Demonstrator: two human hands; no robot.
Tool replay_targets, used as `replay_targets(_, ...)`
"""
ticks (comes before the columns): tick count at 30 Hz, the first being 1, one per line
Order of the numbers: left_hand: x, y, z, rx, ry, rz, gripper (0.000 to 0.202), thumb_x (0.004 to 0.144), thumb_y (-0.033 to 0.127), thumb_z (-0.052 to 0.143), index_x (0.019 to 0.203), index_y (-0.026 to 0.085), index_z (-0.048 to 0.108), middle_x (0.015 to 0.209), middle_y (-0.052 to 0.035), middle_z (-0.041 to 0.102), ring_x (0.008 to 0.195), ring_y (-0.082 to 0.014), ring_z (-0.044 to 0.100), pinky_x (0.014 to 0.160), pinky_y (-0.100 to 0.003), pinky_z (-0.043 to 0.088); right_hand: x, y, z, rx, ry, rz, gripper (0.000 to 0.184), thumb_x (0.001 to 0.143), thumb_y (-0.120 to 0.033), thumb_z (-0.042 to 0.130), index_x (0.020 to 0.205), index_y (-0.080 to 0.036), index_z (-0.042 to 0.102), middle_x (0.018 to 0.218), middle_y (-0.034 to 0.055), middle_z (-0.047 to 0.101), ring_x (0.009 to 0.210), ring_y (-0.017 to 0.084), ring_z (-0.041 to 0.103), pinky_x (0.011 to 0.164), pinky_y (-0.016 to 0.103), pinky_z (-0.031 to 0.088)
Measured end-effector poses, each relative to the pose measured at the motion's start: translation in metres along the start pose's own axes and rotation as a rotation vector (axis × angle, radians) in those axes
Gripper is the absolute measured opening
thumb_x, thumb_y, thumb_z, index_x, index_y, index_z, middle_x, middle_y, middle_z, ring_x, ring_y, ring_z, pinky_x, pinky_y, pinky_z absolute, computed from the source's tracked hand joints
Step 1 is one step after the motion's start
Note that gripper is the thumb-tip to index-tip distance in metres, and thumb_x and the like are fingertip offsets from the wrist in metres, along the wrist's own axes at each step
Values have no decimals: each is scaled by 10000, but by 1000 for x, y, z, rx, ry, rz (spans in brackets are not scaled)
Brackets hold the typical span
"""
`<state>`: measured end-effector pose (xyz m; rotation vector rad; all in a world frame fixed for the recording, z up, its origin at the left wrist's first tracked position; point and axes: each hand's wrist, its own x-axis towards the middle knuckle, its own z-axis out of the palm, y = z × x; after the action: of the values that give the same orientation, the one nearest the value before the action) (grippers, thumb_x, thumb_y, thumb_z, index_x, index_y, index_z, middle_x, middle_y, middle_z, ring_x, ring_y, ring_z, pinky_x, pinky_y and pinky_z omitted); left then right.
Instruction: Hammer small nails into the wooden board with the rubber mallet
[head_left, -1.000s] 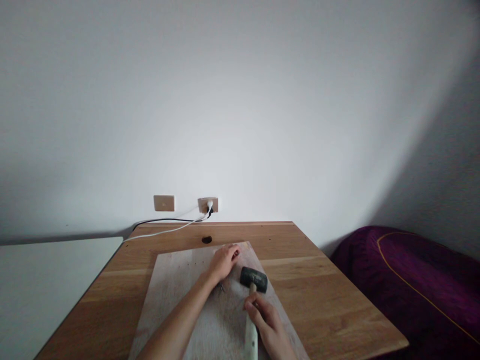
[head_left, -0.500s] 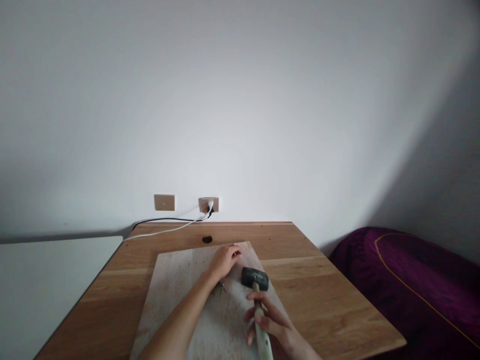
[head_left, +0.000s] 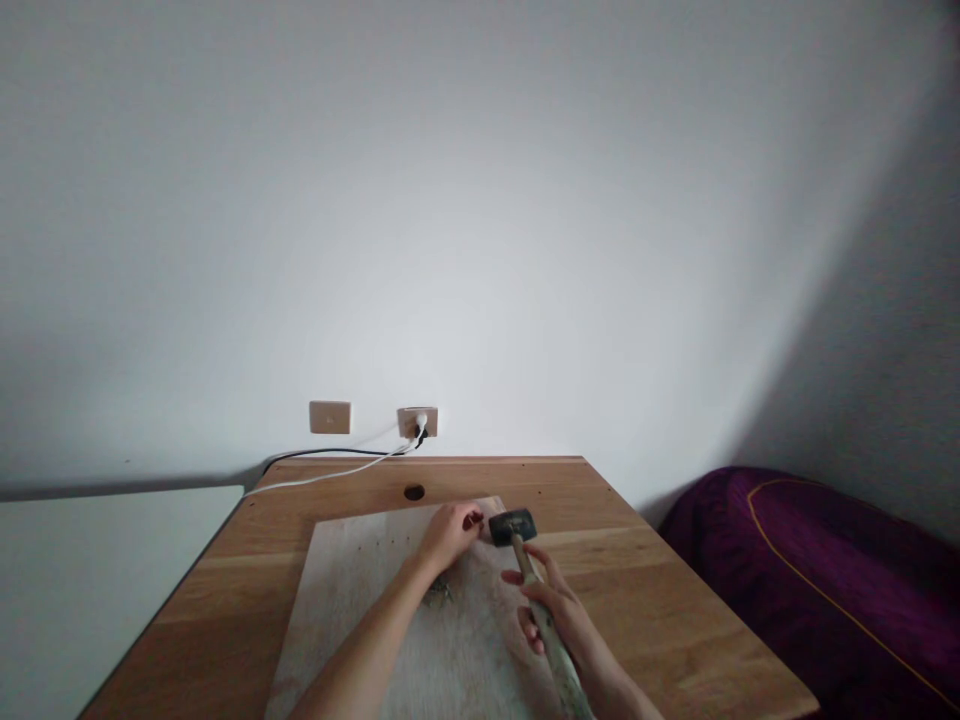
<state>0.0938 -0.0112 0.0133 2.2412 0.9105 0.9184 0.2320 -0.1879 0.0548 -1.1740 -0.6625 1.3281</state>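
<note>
My right hand is wrapped round the pale handle of a rubber mallet. The mallet's black head hovers just right of my left hand, near the far right corner of a whitish wooden board. My left hand rests on that board, fingertips pinched together; whatever is between them is too small to make out. Beneath its wrist lies a small heap of thin metal pieces that look like nails. A short row of small dark points marks the board left of my left hand.
The board lies on a wooden table with a round cable hole. Behind it, white and black cables run to a wall socket beside a blank plate. A white surface stands left, a purple cushioned item right.
The mallet has moved up and slightly away, its head closer to my left fingers and its handle tilted more to the right. My left hand stays near the same spot on the board.
</note>
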Motion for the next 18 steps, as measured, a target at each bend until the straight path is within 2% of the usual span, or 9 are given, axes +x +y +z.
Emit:
replay_targets(2,0,-1,1,-19,7,-2,162,823,161,605,877,167,757,858,-56,778,800,-205,691,760,-274,488,2,9,-2,121,105,67,667,658,-299,808,1223,-258,456,925,9,760,380,53,513,340,157,337)
replay_targets(4,0,-3,3,-37,13,-5,146,823,169,627,891,168,755,873,-63,780,828,-213,702,784,-282,493,1,16,-6,229,136,155,586,703,-311,817,1187,-225,498,819,2,737,376,37,474,341,139,323)
replay_targets(7,1,-6,4,-34,18,-21,109,820,166,658,879,170,750,857,-58,774,821,-209,701,785,-283,488,0,18,-17,208,67,216,431,758,-350,793,1084,-201,553,627,-64,608,343,22,381,320,127,267)
replay_targets(10,2,-6,3,-7,3,-25,94,823,155,665,871,173,744,846,-46,764,812,-201,692,767,-276,471,4,10,-28,88,24,209,400,740,-347,770,1045,-203,556,549,-116,492,311,15,302,295,124,196)
replay_targets(13,1,-4,1,32,-7,-28,66,826,159,678,856,175,735,872,-46,764,846,-210,691,778,-279,461,11,2,-34,-109,24,91,491,709,-361,743,1132,-205,551,564,-125,513,282,24,301,259,142,205)
replay_targets(15,0,-1,0,57,-5,-33,44,837,178,686,851,177,728,881,-51,763,857,-217,689,781,-282,454,15,-1,-37,-343,23,-42,543,722,-368,708,1214,-202,548,559,-128,532,262,38,324,242,156,225)
replay_targets(18,-1,4,-1,110,1,-46,52,859,191,674,858,181,725,883,-55,758,857,-222,683,762,-279,438,19,-2,-38,-722,16,-209,526,790,-357,593,1283,-178,554,513,-120,512,274,71,397,255,162,258)
